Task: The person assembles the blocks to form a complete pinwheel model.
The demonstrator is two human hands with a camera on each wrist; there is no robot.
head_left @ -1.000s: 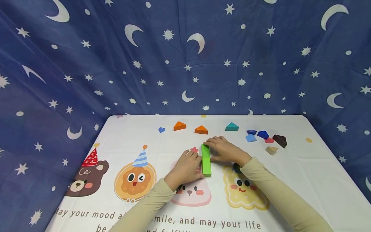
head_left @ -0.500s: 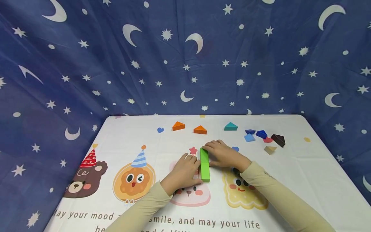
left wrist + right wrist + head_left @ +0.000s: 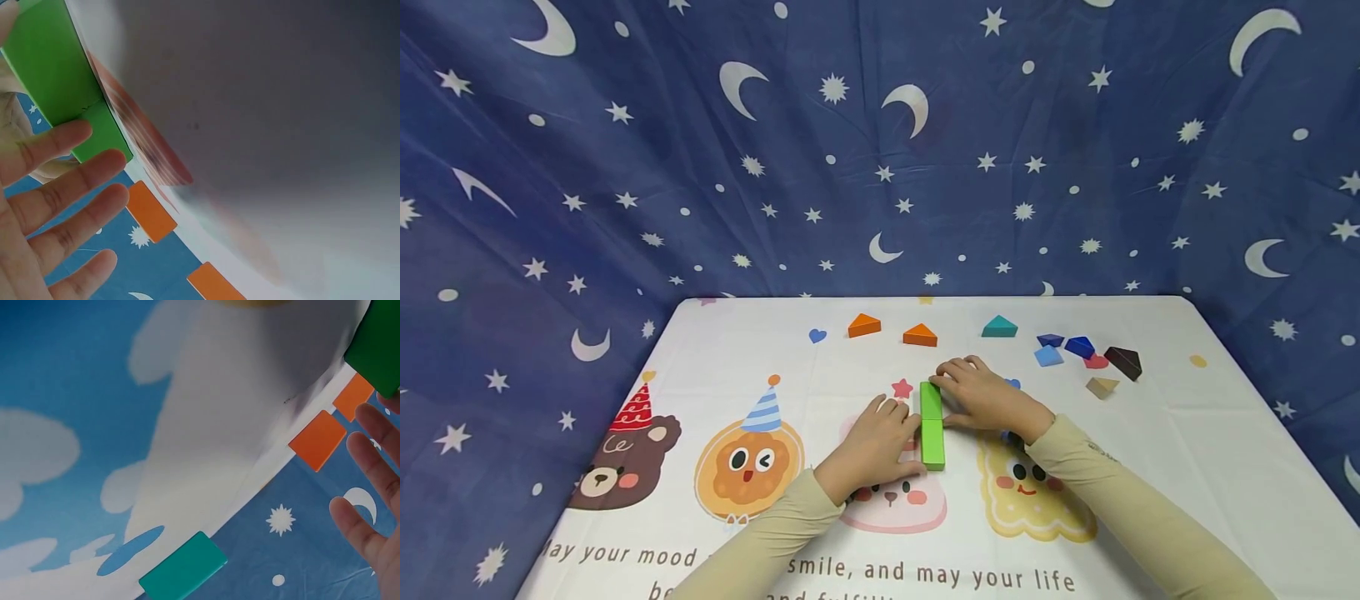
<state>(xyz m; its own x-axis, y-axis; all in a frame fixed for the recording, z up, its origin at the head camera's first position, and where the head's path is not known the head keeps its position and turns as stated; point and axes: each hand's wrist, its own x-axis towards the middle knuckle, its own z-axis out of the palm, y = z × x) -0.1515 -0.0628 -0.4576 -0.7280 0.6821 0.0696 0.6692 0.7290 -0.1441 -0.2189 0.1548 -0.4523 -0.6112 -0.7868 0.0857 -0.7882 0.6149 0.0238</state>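
Two green blocks (image 3: 932, 443) lie end to end on the white cloth, forming one straight bar with a visible seam. My left hand (image 3: 874, 442) is along the bar's left side, its fingertips at the side and its thumb by the near end. Fairly straight fingers (image 3: 69, 197) spread beside the green in the left wrist view. From the right, my right hand (image 3: 988, 398) touches the bar, index finger at the far end and thumb against the side. Three of its fingers (image 3: 369, 462) show extended in the right wrist view; its thumb is out of view there.
Two orange triangular blocks (image 3: 921, 336) and a teal one (image 3: 1000, 327) stand near the table's back edge. Dark blue, light blue, dark brown (image 3: 1124, 362) and wooden-coloured (image 3: 1102, 387) blocks cluster at the back right. A starry blue curtain (image 3: 850, 167) hangs behind.
Over the first half second both green blocks slid slightly towards me with the hands around them. Since then the blocks and hands have stayed almost still. The other blocks have not moved.
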